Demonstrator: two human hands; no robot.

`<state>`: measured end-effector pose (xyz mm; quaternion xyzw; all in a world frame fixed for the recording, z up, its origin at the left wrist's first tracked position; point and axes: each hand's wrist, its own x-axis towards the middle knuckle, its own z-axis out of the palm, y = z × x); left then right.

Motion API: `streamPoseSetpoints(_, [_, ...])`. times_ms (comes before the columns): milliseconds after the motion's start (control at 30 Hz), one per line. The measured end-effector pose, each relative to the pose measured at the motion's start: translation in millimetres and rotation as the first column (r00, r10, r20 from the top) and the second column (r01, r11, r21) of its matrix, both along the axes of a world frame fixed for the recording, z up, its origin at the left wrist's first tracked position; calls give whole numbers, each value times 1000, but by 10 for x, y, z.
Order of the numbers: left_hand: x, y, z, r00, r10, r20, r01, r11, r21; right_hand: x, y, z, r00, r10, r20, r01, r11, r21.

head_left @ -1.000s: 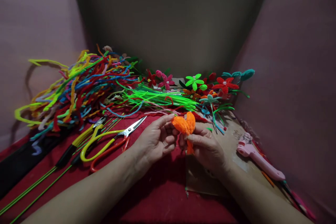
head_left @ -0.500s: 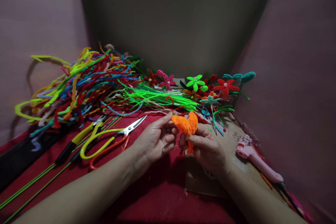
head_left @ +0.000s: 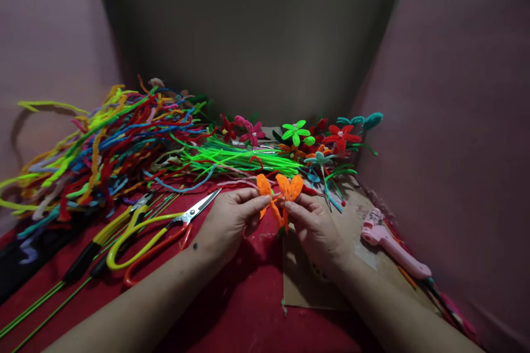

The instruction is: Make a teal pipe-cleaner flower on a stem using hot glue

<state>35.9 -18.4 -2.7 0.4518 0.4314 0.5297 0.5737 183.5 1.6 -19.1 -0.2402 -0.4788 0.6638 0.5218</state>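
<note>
Between my hands is an orange pipe-cleaner flower (head_left: 290, 187), its fuzzy petals now spread apart and standing up. My left hand (head_left: 234, 218) pinches a petal on the left side between thumb and fingers. With thumb and fingertips, my right hand (head_left: 314, 223) grips the flower on its right side near the base. A bit of green shows below and behind the petals. To the left of my left hand lie scissors (head_left: 192, 212) with one yellow and one red handle, blades pointing away from me.
A heap of coloured pipe cleaners (head_left: 99, 149) fills the back left, beside green stems (head_left: 244, 159). Finished flowers (head_left: 295, 132) stand behind. Yellow-and-black pliers (head_left: 110, 226) lie left; a pink glue gun (head_left: 393, 245) rests right, past cardboard (head_left: 308, 289) on the red cloth (head_left: 244, 309).
The orange petals, bunched together before, are now spread open. My left hand has turned and pinches closer to the middle. The whole view has shifted, moving the surroundings slightly left.
</note>
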Motion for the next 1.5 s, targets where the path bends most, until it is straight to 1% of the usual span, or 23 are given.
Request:
streamPoseSetpoints(67, [19, -12, -9, 996, 8, -87, -6, 1000, 24, -4, 3, -14, 1000, -2, 0, 2, 1000, 6])
streamPoseSetpoints(133, [46, -22, -26, 993, 10, -119, -5, 999, 36, -9, -4, -31, 1000, 8, 5, -8, 1000, 16])
streamPoseSetpoints(333, [83, -6, -92, 1000, -5, -1, 5, 1000, -12, -13, -38, -27, 1000, -4, 9, 4, 1000, 1])
streamPoseSetpoints(433, [90, 15, -113, 999, -14, 29, 15, 1000, -22, -19, -48, -18, 1000, 6, 6, -6, 1000, -17])
streamPoseSetpoints(567, [67, 55, -81, 998, -36, 44, 38, 999, -35, -16, -23, -26, 1000, 2, -14, -2, 999, -46])
streamPoseSetpoints(633, [20, 93, -41, 1000, 9, -6, -9, 1000, 8, 2, 23, -36, 997, -62, -43, 58, 995, -77])
streamPoseSetpoints(700, [-42, 147, -21, 979, 103, -175, -87, 991, 99, 30, 85, -48, 982, -171, -77, 161, 979, -127])
streamPoseSetpoints(733, [-72, 177, -28, 943, 151, -296, -111, 983, 150, 45, 117, -53, 969, -228, -93, 212, 965, -153])
streamPoseSetpoints(767, [-96, 208, -48, 887, 184, -424, -110, 975, 193, 57, 145, -58, 955, -275, -108, 254, 951, -177])
streamPoseSetpoints(800, [-114, 236, -81, 816, 196, -544, -83, 971, 225, 67, 169, -62, 945, -306, -118, 280, 940, -197])
streamPoseSetpoints(833, [-124, 261, -125, 725, 205, -658, -51, 968, 246, 74, 186, -65, 937, -327, -124, 297, 931, -213])
streamPoseSetpoints(867, [-126, 283, -175, 605, 203, -770, -6, 968, 251, 78, 196, -68, 934, -334, -127, 301, 927, -224])
streamPoseSetpoints(900, [-121, 299, -226, 468, 210, -859, 23, 968, 249, 79, 201, -70, 936, -328, -125, 294, 928, -230])
streamPoseSetpoints(933, [-112, 312, -274, 342, 210, -916, 44, 970, 239, 78, 202, -72, 939, -320, -122, 287, 930, -230])
streamPoseSetpoints(967, [-100, 320, -316, 246, 207, -947, 57, 972, 227, 75, 200, -74, 942, -315, -117, 283, 932, -226])
streamPoseSetpoints(1000, [-88, 325, -349, 188, 205, -961, 61, 974, 219, 71, 195, -77, 943, -313, -110, 284, 933, -220])
streamPoseSetpoints(1033, [-78, 329, -371, 165, 202, -965, 64, 975, 215, 66, 188, -79, 944, -313, -104, 287, 934, -213])
streamPoseSetpoints(1100, [-73, 334, -382, 170, 216, -962, 62, 971, 229, 56, 170, -81, 945, -314, -95, 290, 934, -210])
streamPoseSetpoints(1200, [-133, 350, -315, 171, 266, -949, 67, 958, 280, 44, 135, -72, 961, -261, -87, 235, 944, -231])
streamPoseSetpoints(1300, [-305, 380, -161, 191, 325, -926, 73, 936, 343, 39, 99, -47, 980, -192, -49, 176, 956, -233])
streamPoseSetpoints(1367, [-459, 402, -34, 229, 353, -907, 49, 927, 373, 36, 75, -26, 988, -156, -25, 145, 959, -242])
streamPoseSetpoints(1433, [-594, 419, 78, 271, 309, -912, 51, 941, 334, 26, 50, -11, 994, -111, -6, 105, 959, -262])
streamPoseSetpoints(1500, [-663, 424, 143, 310, 199, -930, 106, 965, 242, 2, 26, -12, 998, -59, 36, 67, 954, -292])
